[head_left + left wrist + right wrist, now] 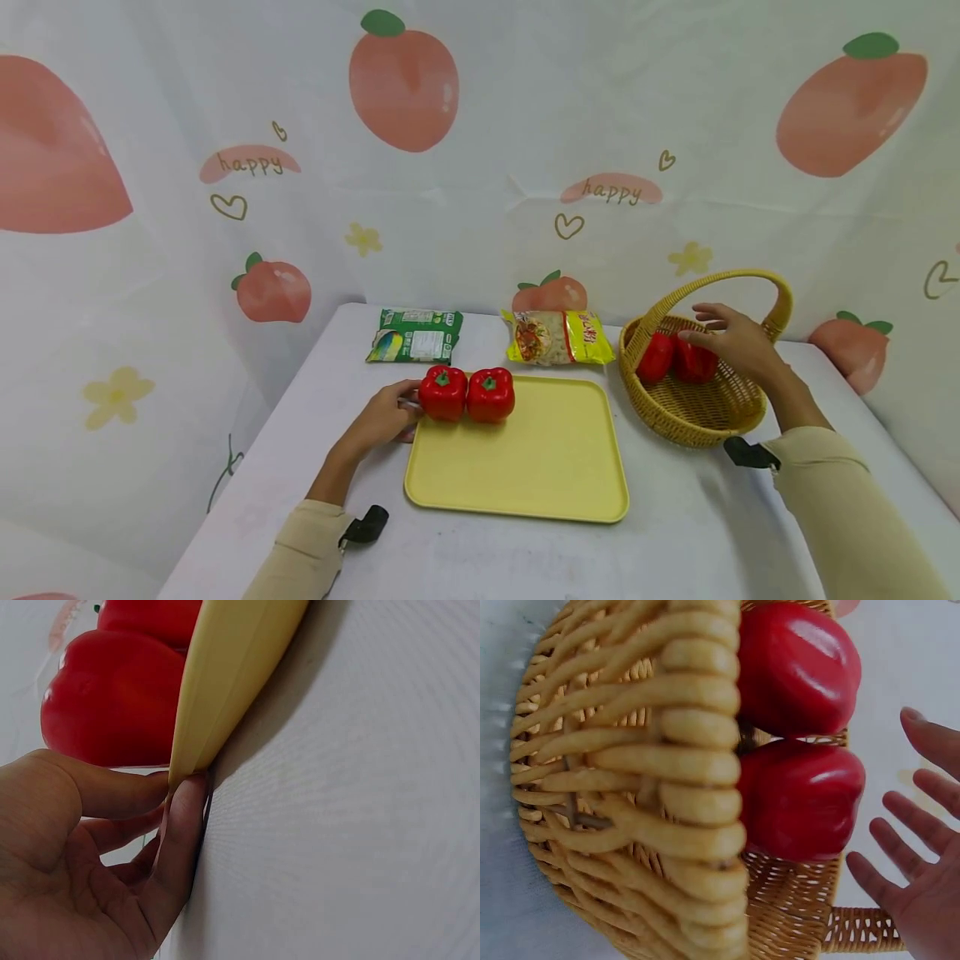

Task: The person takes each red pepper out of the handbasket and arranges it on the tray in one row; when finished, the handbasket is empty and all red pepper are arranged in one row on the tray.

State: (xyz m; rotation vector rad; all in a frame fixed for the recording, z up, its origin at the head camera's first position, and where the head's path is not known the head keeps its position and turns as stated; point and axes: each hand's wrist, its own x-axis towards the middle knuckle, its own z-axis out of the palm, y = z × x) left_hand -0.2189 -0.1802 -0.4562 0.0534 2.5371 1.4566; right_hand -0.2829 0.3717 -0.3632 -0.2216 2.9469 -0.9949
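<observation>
A yellow tray [525, 467] carries two red bell peppers [443, 393] side by side near its far left corner. At that corner my left hand [382, 417] pinches the tray's rim [225, 682], thumb above and fingers beneath, as the left wrist view shows. A wicker basket [678, 421] with an arched handle holds two more red bell peppers [802, 799]. Over the basket, my right hand [731, 337] is spread with straight fingers and grips nothing. In the right wrist view a small gap separates its fingers from the peppers.
Behind the tray lie a green packet [416, 336] and a yellow-and-clear food bag [558, 337]. The basket stands right of the tray on the white table [495, 558]. A printed cloth [480, 208] hangs behind the table.
</observation>
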